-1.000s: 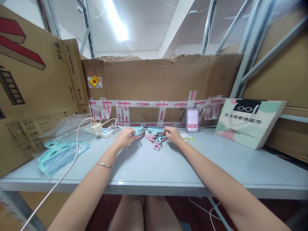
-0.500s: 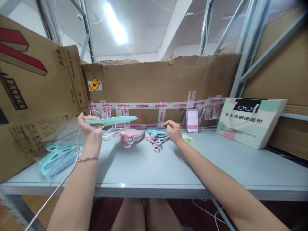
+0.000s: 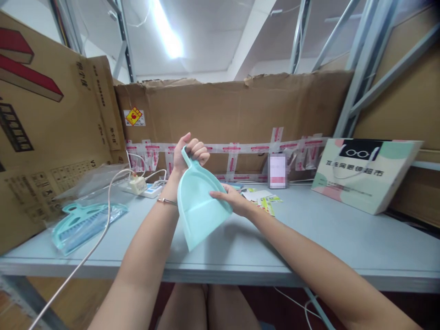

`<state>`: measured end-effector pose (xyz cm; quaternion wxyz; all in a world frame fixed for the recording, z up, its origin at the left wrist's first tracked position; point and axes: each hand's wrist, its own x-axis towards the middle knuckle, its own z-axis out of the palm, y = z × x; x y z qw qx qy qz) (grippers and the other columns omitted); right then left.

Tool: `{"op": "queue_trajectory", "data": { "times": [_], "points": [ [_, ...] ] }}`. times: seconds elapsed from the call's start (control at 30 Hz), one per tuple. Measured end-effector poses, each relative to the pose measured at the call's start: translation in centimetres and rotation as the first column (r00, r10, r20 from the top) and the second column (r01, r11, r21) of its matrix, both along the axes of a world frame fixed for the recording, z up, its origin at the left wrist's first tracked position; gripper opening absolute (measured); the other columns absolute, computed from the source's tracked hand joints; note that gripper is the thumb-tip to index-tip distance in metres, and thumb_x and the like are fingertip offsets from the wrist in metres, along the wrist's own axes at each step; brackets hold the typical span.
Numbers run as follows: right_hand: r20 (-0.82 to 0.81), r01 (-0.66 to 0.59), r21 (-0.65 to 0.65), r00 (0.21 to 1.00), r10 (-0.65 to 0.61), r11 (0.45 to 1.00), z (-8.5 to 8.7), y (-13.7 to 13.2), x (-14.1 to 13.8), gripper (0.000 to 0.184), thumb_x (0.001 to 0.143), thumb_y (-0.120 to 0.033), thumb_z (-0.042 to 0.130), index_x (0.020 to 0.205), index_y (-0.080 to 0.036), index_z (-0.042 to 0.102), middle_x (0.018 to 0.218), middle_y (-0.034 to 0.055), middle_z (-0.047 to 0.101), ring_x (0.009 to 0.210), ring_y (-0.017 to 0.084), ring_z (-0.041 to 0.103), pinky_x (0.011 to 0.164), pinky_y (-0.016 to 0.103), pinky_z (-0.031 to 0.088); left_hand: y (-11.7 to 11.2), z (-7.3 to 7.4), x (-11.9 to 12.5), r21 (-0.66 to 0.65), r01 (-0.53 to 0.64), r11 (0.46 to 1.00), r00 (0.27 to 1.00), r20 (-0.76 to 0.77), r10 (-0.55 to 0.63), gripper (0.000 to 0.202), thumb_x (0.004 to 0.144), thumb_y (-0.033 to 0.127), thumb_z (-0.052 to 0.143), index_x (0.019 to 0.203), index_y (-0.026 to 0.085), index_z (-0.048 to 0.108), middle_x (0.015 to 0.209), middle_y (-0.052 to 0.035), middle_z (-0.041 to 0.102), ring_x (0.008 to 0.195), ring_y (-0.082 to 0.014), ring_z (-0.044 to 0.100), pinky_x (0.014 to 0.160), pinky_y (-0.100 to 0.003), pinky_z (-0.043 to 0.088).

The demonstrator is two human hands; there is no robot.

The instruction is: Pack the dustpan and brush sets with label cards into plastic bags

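A light teal dustpan (image 3: 202,201) is held up over the table, its handle at the top and its wide edge tilted down toward me. My left hand (image 3: 192,153) is closed at the handle end. At the pan's right side, my right hand (image 3: 230,198) grips the edge, thumb on the inner face and fingers behind. The pink and teal pieces at the back of the table are almost wholly hidden behind the dustpan and my hands. On the left lies a teal dustpan with a brush (image 3: 87,224) in clear plastic wrap.
A white cable (image 3: 109,206) runs from a plug and power strip (image 3: 147,189) across the table's left side. Behind stands a taped cardboard box (image 3: 213,114). A phone (image 3: 277,170), printed cards (image 3: 264,200) and a pale box (image 3: 364,174) are on the right.
My left hand has moved right and up, turning the dustpan from edge-on to face me. My right hand has come left and down and taken hold of its side.
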<state>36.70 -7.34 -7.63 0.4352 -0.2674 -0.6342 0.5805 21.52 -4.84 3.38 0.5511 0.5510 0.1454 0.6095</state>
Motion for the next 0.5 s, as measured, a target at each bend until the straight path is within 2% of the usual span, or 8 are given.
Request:
{"op": "queue_trajectory", "data": {
  "times": [0.1,0.2,0.27,0.37,0.5],
  "points": [
    [-0.089,0.192,0.048,0.978,-0.187,0.98,0.5,-0.2,0.1,0.044,0.058,-0.047,0.075,0.088,-0.019,0.059,0.076,-0.0001,0.063,0.062,0.013,0.058,0.056,0.025,0.046,0.3,-0.3,-0.5,-0.089,0.016,0.996,0.984,-0.175,-0.032,0.045,0.086,0.053,0.033,0.064,0.018,0.051,0.054,-0.0006,0.049,0.052,-0.0116,0.051,0.051,-0.025,0.043],
    [-0.144,0.432,0.177,0.9,-0.411,0.884,0.5,0.3,0.1,0.045,0.061,-0.049,0.071,0.093,-0.02,0.059,0.088,0.0031,0.065,0.078,0.018,0.06,0.068,0.029,0.048,-0.2,-1.5,-2.1,-0.15,0.033,0.988,0.958,-0.278,-0.074,0.056,0.082,0.065,0.033,0.091,0.016,0.06,0.073,-0.0065,0.063,0.071,-0.0195,0.062,0.061,-0.03,0.049],
    [-0.137,0.521,0.263,0.853,-0.503,0.812,0.2,0.8,0.0,0.044,0.065,-0.051,0.068,0.095,-0.02,0.059,0.092,0.0045,0.066,0.085,0.02,0.059,0.075,0.031,0.048,-0.6,-2.9,-3.3,-0.136,0.009,0.991,0.952,-0.302,-0.05,0.061,0.077,0.068,0.04,0.102,0.016,0.059,0.085,-0.0082,0.066,0.081,-0.0228,0.063,0.068,-0.033,0.05],
    [-0.098,0.553,0.318,0.827,-0.554,0.77,-0.5,1.3,-0.1,0.042,0.068,-0.051,0.064,0.094,-0.018,0.058,0.09,0.0052,0.065,0.083,0.02,0.059,0.075,0.033,0.048,-1.1,-5.5,-4.7,-0.119,-0.076,0.99,0.921,-0.389,0.024,0.058,0.071,0.06,0.059,0.113,0.02,0.057,0.098,-0.0067,0.067,0.089,-0.0239,0.063,0.071,-0.032,0.051],
    [0.011,0.508,0.378,0.833,-0.553,0.774,-0.9,1.6,0.2,0.04,0.069,-0.052,0.063,0.091,-0.019,0.057,0.082,0.0026,0.063,0.076,0.018,0.058,0.066,0.029,0.047,-1.1,-8.1,-5.2,-0.094,-0.255,0.962,0.858,-0.482,0.18,0.046,0.063,0.043,0.074,0.101,0.019,0.062,0.096,-0.0046,0.067,0.085,-0.0208,0.062,0.067,-0.027,0.049]
  ]
}}
